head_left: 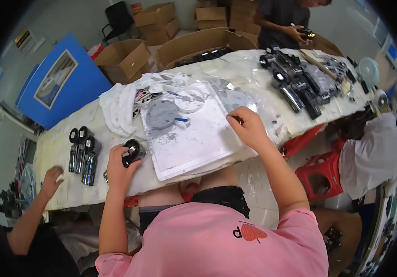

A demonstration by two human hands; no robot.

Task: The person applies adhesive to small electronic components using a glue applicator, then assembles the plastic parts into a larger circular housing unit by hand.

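My left hand (119,167) curls round a black cylindrical part (134,153) with a round glossy end, at the left edge of a white board (194,152). Over the board's right side is my right hand (248,128), its fingers pinched together. Something small and dark shows at those fingertips, too little to name. Grey paste covers a round patch (162,114) on the board, with a short blue handle (181,120) sticking out of it. Behind that, a white round dish (190,99) carries a blue-handled spatula (178,95) and grey smears.
Several black cylinders (88,159) stand to the left, near a co-worker's hand (51,182). White cloths (117,108) lie behind the board. Black parts (295,81) are heaped at the far right. A person (281,23) handles a black object across the table; another sits by a red stool (319,175).
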